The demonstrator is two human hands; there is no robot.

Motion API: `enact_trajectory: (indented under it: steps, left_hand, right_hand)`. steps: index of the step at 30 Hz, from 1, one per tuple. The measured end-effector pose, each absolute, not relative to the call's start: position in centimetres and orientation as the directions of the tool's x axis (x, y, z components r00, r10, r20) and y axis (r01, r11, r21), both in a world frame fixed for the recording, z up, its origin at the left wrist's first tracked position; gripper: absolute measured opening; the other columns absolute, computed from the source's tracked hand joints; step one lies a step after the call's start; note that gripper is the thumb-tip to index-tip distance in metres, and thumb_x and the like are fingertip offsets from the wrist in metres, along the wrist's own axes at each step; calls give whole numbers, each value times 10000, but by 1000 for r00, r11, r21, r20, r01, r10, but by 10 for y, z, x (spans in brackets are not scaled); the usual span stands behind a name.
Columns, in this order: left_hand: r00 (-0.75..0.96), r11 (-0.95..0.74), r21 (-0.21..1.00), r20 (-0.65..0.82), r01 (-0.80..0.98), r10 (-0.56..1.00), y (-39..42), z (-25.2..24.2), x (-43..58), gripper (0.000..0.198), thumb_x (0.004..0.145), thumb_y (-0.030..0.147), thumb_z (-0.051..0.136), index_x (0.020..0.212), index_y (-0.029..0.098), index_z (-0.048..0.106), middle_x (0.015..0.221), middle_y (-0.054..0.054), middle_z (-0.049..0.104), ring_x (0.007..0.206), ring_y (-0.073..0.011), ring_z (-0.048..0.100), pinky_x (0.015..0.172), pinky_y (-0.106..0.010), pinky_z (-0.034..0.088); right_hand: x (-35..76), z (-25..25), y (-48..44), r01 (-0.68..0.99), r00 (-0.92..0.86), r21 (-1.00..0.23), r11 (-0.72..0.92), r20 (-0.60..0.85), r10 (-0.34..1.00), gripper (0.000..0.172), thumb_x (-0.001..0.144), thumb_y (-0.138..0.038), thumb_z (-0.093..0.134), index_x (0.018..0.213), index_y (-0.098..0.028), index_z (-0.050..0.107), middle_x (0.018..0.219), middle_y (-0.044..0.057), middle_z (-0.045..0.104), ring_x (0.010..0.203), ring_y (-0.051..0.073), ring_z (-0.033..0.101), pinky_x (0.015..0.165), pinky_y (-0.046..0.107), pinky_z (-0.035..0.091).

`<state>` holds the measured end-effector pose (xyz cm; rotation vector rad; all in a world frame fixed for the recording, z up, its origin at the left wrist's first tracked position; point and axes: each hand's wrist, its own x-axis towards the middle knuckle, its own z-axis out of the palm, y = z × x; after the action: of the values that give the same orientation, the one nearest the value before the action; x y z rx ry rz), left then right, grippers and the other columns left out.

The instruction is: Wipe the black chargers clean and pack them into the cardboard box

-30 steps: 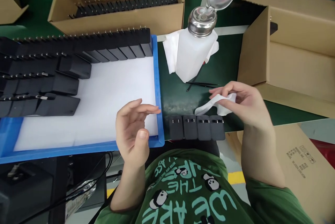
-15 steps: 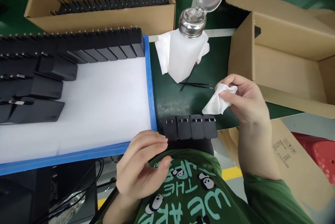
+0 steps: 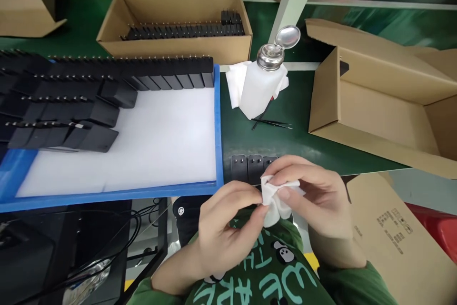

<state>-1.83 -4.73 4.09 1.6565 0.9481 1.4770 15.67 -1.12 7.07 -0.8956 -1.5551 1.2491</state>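
Both hands meet close to my chest over the table's front edge, pinching a small white wipe [image 3: 272, 200]. My right hand [image 3: 314, 200] grips it from the right with fingers and thumb. My left hand [image 3: 224, 229] pinches its left edge. Just beyond the hands a short row of black plug adapters [image 3: 248, 167] lies on the green table, partly hidden by my fingers.
A blue tray [image 3: 217, 124] with a white liner holds rows of black adapters [image 3: 71, 100] at its left and back. A white solvent dispenser bottle [image 3: 262, 81] with an open metal cap stands on white cloths, black tweezers [image 3: 273, 122] beside it. Cardboard boxes [image 3: 374, 100] surround.
My right hand brought the wipe down and toward me, in front of the adapter row. My left hand rose to meet it and pinched the wipe. The view tilted up.
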Motion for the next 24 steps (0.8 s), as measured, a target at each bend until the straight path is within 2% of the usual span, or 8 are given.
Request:
enact_trajectory:
  steps: [3,6,11,15,18,20,22,24]
  left_hand:
    - [3,-508,845,515,167,857,-52,40,-15,319,806,-49,657,1046,160,683,918,-46,685,809,-128,669,714,-234,576]
    - [1,-545,768,578,337,816,-55,40,-13,329,815,-42,651,1073,161,672,932,-54,662,824,-127,657,725,-243,582]
    - [161,-592,732,575,336,802,-61,32,-23,380,844,59,654,1212,154,641,1076,-116,642,974,-183,655,792,-289,612]
    - [-36,-501,765,560,405,827,-61,19,-44,310,851,33,627,1115,184,688,1060,-91,639,943,-176,660,758,-281,602]
    - [-169,-449,783,558,430,812,-52,7,-57,271,863,30,612,1061,197,696,1008,-73,641,918,-176,656,738,-290,591]
    - [-198,-448,749,595,487,779,-43,-2,-58,245,868,37,608,1036,196,689,976,-65,643,888,-171,658,728,-291,583]
    - [-201,-439,664,661,605,723,-36,-11,-55,223,862,35,610,1010,189,674,944,-61,649,855,-168,661,731,-297,575]
    - [-181,-408,576,707,709,684,-31,-19,-51,215,842,41,635,993,192,663,926,-61,665,829,-175,665,732,-310,563]
  right_hand:
    - [145,58,-22,-41,-236,-971,236,239,942,189,919,-241,630,1041,-292,766,1029,63,723,897,182,693,723,298,604]
    - [135,43,-33,-58,-179,-969,240,247,952,258,897,-413,662,1119,-317,751,1101,83,703,973,234,683,755,368,625]
    - [135,28,-42,17,-31,-971,240,240,970,182,884,-240,666,1012,-334,756,1017,60,688,910,207,673,725,346,617]
    - [156,46,-19,186,135,-925,332,359,924,132,902,-202,632,937,-295,719,973,64,656,918,222,649,745,375,584]
    - [170,75,22,440,159,-769,464,575,803,139,893,-183,648,944,-296,712,998,58,662,958,236,646,802,402,559]
    - [172,95,56,628,5,-552,548,707,707,147,895,-191,642,969,-297,712,1030,64,675,984,252,648,865,438,550]
    - [169,111,91,718,-160,-354,599,754,637,154,918,-208,593,983,-295,702,1064,77,674,1009,261,645,908,456,544]
    - [165,123,120,735,-296,-232,637,736,609,185,940,-214,528,985,-291,689,1081,85,666,1040,258,633,926,445,542]
